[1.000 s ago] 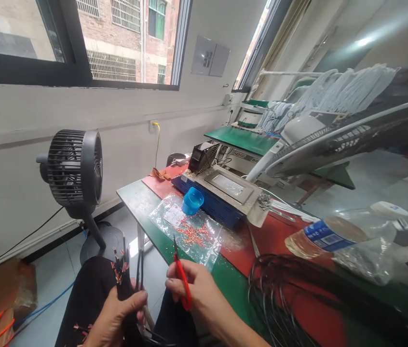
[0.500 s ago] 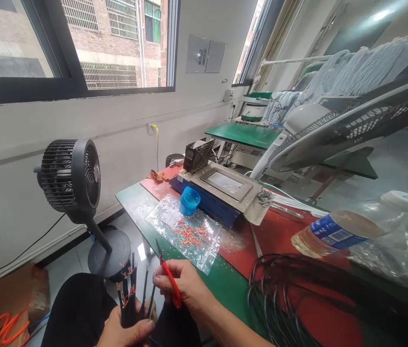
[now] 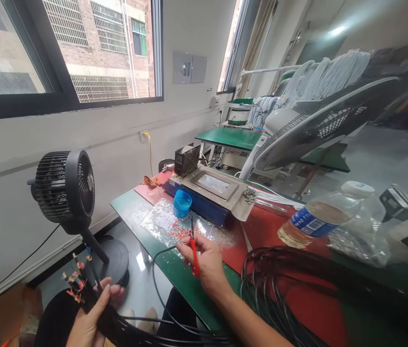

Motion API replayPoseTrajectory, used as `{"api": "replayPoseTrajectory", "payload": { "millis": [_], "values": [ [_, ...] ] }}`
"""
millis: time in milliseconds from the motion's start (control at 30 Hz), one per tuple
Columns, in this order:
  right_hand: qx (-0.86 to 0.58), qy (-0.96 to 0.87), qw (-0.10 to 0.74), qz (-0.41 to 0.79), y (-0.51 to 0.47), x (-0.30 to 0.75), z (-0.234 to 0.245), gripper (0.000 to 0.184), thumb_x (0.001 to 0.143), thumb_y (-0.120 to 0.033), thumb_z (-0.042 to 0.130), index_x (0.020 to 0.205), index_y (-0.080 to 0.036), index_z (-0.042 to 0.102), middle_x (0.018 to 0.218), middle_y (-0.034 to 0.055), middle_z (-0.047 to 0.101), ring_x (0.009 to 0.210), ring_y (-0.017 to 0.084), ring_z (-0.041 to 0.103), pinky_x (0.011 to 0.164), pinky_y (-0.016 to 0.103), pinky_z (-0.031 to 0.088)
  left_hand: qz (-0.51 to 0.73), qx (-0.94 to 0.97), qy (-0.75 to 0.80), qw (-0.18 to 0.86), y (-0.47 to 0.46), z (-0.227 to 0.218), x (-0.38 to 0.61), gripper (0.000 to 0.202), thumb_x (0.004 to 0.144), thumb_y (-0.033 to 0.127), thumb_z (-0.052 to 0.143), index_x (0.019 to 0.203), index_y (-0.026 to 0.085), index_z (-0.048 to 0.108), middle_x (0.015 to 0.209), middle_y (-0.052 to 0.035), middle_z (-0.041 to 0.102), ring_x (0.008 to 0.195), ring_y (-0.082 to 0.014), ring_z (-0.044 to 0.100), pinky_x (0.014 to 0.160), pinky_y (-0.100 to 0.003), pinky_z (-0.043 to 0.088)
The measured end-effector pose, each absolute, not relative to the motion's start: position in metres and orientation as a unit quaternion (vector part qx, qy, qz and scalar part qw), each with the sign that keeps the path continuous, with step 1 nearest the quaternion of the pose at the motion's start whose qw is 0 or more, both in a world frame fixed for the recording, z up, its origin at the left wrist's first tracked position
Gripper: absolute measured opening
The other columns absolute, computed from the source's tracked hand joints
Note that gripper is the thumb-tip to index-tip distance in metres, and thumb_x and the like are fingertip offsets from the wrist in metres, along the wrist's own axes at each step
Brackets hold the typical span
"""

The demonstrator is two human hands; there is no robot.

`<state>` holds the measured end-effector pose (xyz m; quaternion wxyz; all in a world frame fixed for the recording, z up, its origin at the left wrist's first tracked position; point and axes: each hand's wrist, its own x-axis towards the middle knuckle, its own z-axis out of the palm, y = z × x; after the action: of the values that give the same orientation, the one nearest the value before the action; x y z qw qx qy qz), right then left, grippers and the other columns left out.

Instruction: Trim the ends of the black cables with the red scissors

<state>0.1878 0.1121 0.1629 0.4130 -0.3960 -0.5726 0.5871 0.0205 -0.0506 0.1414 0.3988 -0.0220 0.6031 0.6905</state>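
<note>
Left grip [image 3: 93,311] is closed around a black cable bundle [image 3: 115,328], stripped wire ends [image 3: 80,266] sticking up past it. My worry there: hold too loosely and cables could slip out of line or drop on the floor [image 3: 137,289], since I can't see anything else propping up that end. Right grip [image 3: 206,258] is wrapped round red-handled snips [image 3: 194,253], blades up, and seems to have a single black cable [image 3: 154,272] pinched too. That double duty is the sketchy bit imo: refit the hold on the snips and the cable, bowed out in a loop, could spring free or snag on the counter [image 3: 129,212] edge. Just beyond, a plastic bag [image 3: 155,217] carries loose red clippings [image 3: 178,234], so a careless sweep could scatter them or tip the blue cup [image 3: 182,205] right by them. Half a second ago both grips were close together; now they're well apart, right one up over the counter, left one lower in view, the cable loop showing between.
</note>
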Motion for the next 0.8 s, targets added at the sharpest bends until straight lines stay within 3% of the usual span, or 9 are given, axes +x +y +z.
{"api": "replayPoseTrajectory", "payload": {
  "millis": [100,233,400,567,700,800],
  "values": [
    [-0.375,-0.648,0.381,0.542,0.112,0.19,0.162,0.022,0.061,-0.031,0.069,0.055,-0.014,0.056,0.055,-0.0018,0.053,0.052,0.009,0.045,0.051,0.021,0.036,0.698,0.032,0.599,0.392,-0.052,0.144,0.024,0.023,0.061,0.028,0.071,0.079,0.019,0.06,0.052,0.0038,0.06,0.042,-0.0059,0.043,0.039,-0.016,0.036],
    [-0.317,-0.661,0.28,0.62,0.089,0.178,0.154,0.023,0.058,-0.029,0.071,0.051,-0.013,0.057,0.052,-0.0023,0.053,0.052,0.009,0.044,0.051,0.02,0.034,0.599,0.221,0.692,0.338,-0.037,0.156,0.041,0.033,0.062,0.037,0.068,0.088,0.017,0.066,0.041,0.0063,0.044,0.041,-0.0072,0.038,0.039,-0.02,0.03],
    [-0.296,-0.603,0.291,0.681,0.074,0.17,0.145,0.023,0.055,-0.032,0.074,0.055,-0.013,0.06,0.051,-0.0026,0.052,0.051,0.009,0.046,0.05,0.021,0.036,0.555,0.253,0.684,0.4,-0.016,0.152,0.056,0.041,0.055,0.042,0.071,0.084,0.013,0.068,0.047,-0.0003,0.058,0.037,-0.0078,0.038,0.038,-0.024,0.026],
    [-0.204,-0.545,0.267,0.768,0.08,0.171,0.14,0.027,0.063,-0.038,0.07,0.064,-0.012,0.062,0.056,0.0003,0.056,0.054,0.012,0.053,0.058,0.025,0.042,0.562,0.22,0.639,0.476,-0.011,0.145,0.049,0.036,0.054,0.039,0.074,0.076,0.012,0.066,0.042,-0.0003,0.055,0.035,-0.0053,0.033,0.038,-0.024,0.015],
    [-0.23,-0.623,0.316,0.678,0.086,0.175,0.143,0.025,0.067,-0.038,0.067,0.065,-0.014,0.063,0.06,0.0011,0.057,0.058,0.013,0.052,0.058,0.025,0.04,0.533,0.239,0.616,0.528,-0.002,0.149,0.047,0.029,0.063,0.039,0.067,0.064,0.011,0.062,0.041,-0.001,0.052,0.034,-0.004,0.03,0.038,-0.024,0.011],
    [-0.289,-0.652,0.374,0.592,0.097,0.18,0.145,0.023,0.067,-0.037,0.068,0.064,-0.014,0.063,0.058,-0.0007,0.053,0.057,0.011,0.047,0.057,0.023,0.037,0.542,0.21,0.6,0.549,0.009,0.153,0.052,0.026,0.063,0.036,0.068,0.068,0.011,0.061,0.045,-0.001,0.053,0.037,-0.0036,0.032,0.037,-0.021,0.011]
  ]
}}
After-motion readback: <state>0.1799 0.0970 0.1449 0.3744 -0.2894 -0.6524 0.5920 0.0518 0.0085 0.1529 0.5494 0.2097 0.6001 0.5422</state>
